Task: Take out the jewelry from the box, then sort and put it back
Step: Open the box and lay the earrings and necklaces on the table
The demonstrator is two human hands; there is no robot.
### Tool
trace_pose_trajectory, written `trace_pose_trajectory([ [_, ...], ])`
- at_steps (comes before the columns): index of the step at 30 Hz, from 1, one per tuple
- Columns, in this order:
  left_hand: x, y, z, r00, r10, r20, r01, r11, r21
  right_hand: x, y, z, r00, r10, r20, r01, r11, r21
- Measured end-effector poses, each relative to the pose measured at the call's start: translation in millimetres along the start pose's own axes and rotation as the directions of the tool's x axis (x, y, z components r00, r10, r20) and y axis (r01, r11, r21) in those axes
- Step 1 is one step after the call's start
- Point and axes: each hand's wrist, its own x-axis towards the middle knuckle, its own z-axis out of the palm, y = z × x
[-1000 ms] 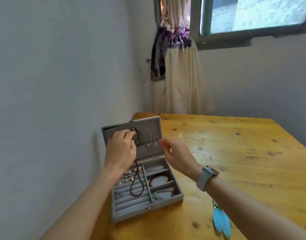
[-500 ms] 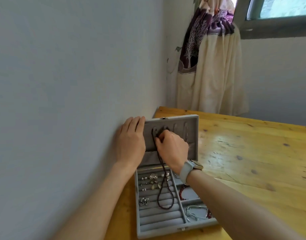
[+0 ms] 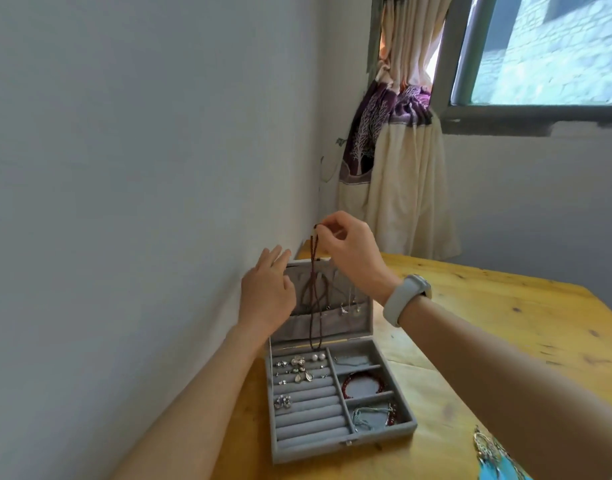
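Note:
A grey velvet jewelry box (image 3: 346, 441) stands open on the wooden table against the wall, its lid (image 3: 332, 323) upright. My right hand (image 3: 349, 251) pinches the top of a dark red cord necklace (image 3: 315, 299) and holds it above the lid, so the cord hangs down in front of the lid. My left hand (image 3: 268, 292) rests with straight fingers on the lid's left edge. Silver earrings and rings (image 3: 299, 368) sit in the box's left rolls. A red bead bracelet (image 3: 363, 384) lies in a right compartment, and a pale blue cord bracelet (image 3: 370, 414) in the one below.
The white wall (image 3: 141, 202) runs close along the box's left side. Turquoise feather earrings (image 3: 495, 462) lie on the table (image 3: 505, 323) at the lower right. A curtain (image 3: 394, 161) hangs at the table's far corner under a window.
My right hand has risen from the lid's hooks, lifting the dark red necklace clear above the lid. My left hand has stayed at the lid's left edge.

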Motion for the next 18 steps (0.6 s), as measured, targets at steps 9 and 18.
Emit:
trace_pose_trajectory([
  [9, -68, 85, -33, 0.952, 0.187, 0.242, 0.067, 0.645, -0.761, -71, -60, -96, 0.998, 0.066, -0.023, -0.060, 0.979, 0.194],
  [18, -199, 175, 66, 0.653, 0.335, 0.679, 0.616, 0.285, -0.734, -194, 16, -202, 0.890, 0.435, -0.133, -0.389, 0.879, 0.275],
])
